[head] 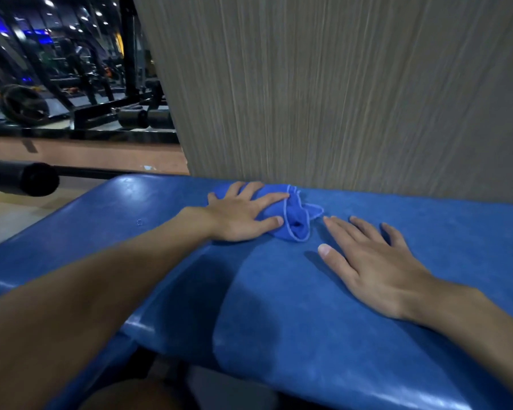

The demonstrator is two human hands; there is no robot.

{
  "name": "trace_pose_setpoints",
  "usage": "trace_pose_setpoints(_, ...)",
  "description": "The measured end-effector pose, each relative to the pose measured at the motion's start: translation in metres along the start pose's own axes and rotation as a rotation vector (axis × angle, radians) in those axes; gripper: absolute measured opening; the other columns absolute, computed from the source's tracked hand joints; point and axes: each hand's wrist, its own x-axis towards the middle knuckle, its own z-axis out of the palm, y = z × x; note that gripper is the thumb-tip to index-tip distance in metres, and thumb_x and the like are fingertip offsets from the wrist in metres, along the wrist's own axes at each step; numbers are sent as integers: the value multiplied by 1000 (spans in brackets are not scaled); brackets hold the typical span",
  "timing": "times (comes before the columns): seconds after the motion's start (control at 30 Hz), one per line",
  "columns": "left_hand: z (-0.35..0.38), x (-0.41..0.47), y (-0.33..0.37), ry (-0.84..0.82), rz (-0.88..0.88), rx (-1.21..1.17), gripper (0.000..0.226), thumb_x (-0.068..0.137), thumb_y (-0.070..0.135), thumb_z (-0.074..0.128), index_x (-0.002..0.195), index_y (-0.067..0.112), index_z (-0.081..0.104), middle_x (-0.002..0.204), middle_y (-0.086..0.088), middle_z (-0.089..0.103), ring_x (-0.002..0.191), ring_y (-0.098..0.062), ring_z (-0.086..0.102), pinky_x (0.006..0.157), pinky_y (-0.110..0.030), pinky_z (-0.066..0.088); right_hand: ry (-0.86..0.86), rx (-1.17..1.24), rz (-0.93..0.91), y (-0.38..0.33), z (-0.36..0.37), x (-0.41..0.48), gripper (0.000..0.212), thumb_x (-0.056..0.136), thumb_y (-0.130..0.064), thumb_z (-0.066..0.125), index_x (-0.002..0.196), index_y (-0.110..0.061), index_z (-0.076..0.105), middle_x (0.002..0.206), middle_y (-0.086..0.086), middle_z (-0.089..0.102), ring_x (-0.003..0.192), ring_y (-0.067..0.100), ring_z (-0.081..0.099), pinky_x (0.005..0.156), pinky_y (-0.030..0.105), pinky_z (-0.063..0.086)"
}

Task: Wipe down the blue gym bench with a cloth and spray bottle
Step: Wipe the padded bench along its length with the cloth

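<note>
The blue padded gym bench fills the lower half of the view. A bunched blue cloth lies on its far side, close to the wall. My left hand presses flat on the cloth's left part, fingers spread and fairly straight. To the right of the cloth, my right hand rests flat on the bench pad with straight fingers, its fingertips just short of the cloth. No spray bottle is in view.
A grey wood-grain wall panel rises directly behind the bench. A black padded roller bar sticks out at the left. Dark gym machines and weight plates stand further back on the left floor.
</note>
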Motion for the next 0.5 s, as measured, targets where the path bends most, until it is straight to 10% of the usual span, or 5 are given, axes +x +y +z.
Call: trace_pose_setpoints(0.5, -2, -29, 4, -45, 18, -25, 55, 92, 75, 24, 142, 69, 2, 164, 16, -3, 152, -22, -8, 113, -67, 6, 10, 11, 43, 1, -2, 4, 80, 83, -66, -2, 155, -32, 3, 162, -17, 11, 149, 6, 1, 120, 42, 1)
